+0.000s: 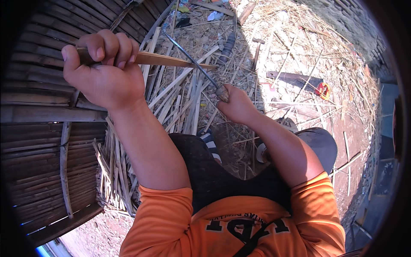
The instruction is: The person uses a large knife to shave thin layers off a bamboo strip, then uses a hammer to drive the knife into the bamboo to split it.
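Note:
My left hand (pixel 107 68) is raised at the upper left, its fingers wrapped round one end of a flat bamboo strip (pixel 165 59). The strip extends rightward from the fist and tapers to a thin end. Lower and to the right, my right hand (pixel 239 105) grips the handle of a long, narrow knife (pixel 185 52). Its blade slants up and to the left and crosses the strip near the tapered end. Whether the edge bites into the bamboo, I cannot tell. Much of the knife handle is hidden in my fist.
Split bamboo strips (pixel 173 107) lie heaped beneath my hands, and more strips (pixel 115 171) lean by the slatted bamboo wall (pixel 38 85) at left. A handsaw (pixel 295 80), a hammer (pixel 257 53) and a tool with a dark wrapped handle (pixel 228 48) lie among shavings.

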The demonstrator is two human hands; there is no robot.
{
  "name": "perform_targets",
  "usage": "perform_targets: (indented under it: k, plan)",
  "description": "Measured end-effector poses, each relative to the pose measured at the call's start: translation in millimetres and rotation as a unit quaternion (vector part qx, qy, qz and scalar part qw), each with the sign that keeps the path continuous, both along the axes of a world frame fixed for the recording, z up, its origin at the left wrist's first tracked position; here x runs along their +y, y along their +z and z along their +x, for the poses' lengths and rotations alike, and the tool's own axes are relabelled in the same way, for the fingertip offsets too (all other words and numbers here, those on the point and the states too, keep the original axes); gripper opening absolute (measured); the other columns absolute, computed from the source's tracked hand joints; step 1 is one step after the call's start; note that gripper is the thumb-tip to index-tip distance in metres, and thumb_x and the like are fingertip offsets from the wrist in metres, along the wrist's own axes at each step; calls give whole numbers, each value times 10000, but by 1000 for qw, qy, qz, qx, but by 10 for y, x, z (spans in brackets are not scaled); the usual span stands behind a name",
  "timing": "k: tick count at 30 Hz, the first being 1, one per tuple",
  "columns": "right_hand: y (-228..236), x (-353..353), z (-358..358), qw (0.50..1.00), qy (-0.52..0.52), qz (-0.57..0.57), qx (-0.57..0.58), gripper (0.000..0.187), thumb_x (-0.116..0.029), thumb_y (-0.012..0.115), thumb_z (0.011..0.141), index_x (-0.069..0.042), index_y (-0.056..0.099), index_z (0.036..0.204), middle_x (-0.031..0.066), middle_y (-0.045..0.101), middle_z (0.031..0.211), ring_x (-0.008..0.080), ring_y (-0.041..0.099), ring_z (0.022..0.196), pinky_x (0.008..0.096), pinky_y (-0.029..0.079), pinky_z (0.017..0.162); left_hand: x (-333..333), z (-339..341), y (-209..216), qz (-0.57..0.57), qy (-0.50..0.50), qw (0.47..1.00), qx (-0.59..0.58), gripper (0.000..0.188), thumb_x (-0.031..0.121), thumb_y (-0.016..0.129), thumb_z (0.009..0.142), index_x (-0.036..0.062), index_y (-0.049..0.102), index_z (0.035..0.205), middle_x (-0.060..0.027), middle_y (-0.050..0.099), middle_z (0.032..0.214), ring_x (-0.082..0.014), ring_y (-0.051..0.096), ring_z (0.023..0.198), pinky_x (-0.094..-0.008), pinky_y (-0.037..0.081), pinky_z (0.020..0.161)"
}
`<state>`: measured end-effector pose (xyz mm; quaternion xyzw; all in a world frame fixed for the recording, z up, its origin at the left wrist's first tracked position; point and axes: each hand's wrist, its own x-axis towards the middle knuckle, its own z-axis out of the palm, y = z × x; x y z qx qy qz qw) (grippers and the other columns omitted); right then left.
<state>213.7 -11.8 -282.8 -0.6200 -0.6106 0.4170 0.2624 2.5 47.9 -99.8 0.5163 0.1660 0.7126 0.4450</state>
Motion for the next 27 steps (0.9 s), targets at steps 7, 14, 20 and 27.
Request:
perform_targets:
  k: [7, 14, 20, 27]
  plan:
    - [722, -128, -34, 991, -39, 99, 78, 442, -178, 690, 795, 47, 597, 1163, 236, 691, 866, 372, 699, 843, 444, 533, 780, -16, 54, -25, 15, 47, 999, 13, 484, 513, 334, 1024, 159, 371, 696, 14, 291, 602, -137, 254, 529, -324, 262, 560]
    - [-482, 29, 166, 996, 1, -9, -87, 529, -244, 687, 781, 97, 592, 1175, 331, 683, 951, 466, 677, 976, 494, 531, 897, 59, -119, -30, -21, -47, 999, -10, 499, 503, 337, 1046, 148, 380, 697, 8, 300, 595, -139, 242, 521, -320, 256, 555]
    - [100, 98, 123, 998, -57, 15, -11, 458, -254, 689, 783, 73, 620, 1096, 288, 689, 880, 426, 696, 865, 476, 533, 816, -4, 24, -27, -10, -5, 1000, -23, 505, 513, 366, 1036, 123, 388, 717, 1, 300, 595, -145, 240, 526, -326, 256, 538]
    - [135, 17, -126, 981, -67, 158, 88, 387, -172, 684, 788, 31, 622, 1111, 256, 686, 848, 417, 697, 821, 471, 533, 769, 35, -41, 12, -29, 90, 994, -51, 443, 474, 382, 1019, 147, 372, 721, 9, 292, 609, -136, 262, 534, -310, 263, 558]
